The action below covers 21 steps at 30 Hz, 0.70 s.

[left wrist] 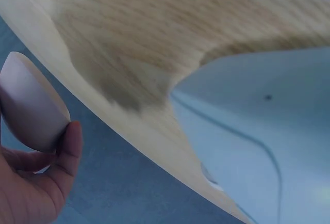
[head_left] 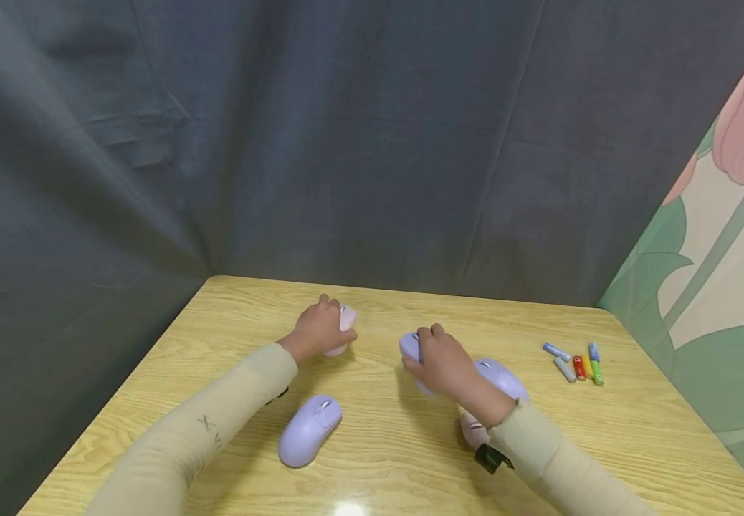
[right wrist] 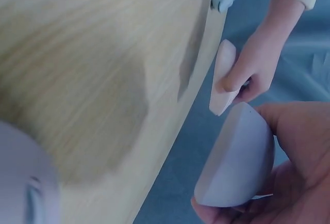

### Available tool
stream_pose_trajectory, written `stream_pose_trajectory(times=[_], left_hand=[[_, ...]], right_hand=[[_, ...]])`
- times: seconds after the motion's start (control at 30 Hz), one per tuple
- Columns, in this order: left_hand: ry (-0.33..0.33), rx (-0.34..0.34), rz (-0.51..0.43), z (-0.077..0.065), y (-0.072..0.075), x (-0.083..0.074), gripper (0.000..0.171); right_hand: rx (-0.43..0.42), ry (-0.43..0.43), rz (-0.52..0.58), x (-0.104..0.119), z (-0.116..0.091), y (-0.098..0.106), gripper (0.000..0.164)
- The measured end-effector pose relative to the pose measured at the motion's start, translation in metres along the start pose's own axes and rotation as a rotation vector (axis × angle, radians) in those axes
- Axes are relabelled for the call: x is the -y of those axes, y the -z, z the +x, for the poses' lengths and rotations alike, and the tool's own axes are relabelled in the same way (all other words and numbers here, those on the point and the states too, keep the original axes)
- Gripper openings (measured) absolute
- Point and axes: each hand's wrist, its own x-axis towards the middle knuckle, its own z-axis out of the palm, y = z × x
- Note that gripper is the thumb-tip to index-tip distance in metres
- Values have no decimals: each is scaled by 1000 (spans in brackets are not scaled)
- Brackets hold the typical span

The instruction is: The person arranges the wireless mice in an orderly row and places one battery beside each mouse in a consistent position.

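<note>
In the head view my left hand (head_left: pixel 322 328) grips a pink computer mouse (head_left: pixel 347 318) by its sides, over the far middle of the table. The left wrist view shows that pink mouse (left wrist: pixel 33 102) between thumb and fingers. To its right, my right hand (head_left: pixel 444 364) holds a lavender mouse (head_left: pixel 411 346). The right wrist view has this lavender mouse (right wrist: pixel 240 157) pinched along its edges, apart from the tabletop. Another lavender mouse (head_left: pixel 310 431) lies nearer, below the left forearm. Beside the right wrist sit one more lavender mouse (head_left: pixel 506 382) and a partly hidden pink mouse (head_left: pixel 471 430).
Several small batteries (head_left: pixel 580 367) in mixed colours lie together on the right side of the wooden table (head_left: pixel 372 466). A dark curtain (head_left: pixel 372 143) hangs behind the far edge and along the left. A flower-patterned wall (head_left: pixel 727 308) borders the right.
</note>
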Motion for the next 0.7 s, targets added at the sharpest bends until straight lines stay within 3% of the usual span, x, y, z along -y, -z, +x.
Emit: stream_pose_trajectory(times=[0.33, 0.7], left_hand=[[39, 0, -43, 8, 2, 6, 63], [79, -2, -14, 20, -4, 11, 65]], right_hand=[[35, -66, 40, -3, 31, 3, 55], [38, -148, 119, -6, 64, 0, 58]])
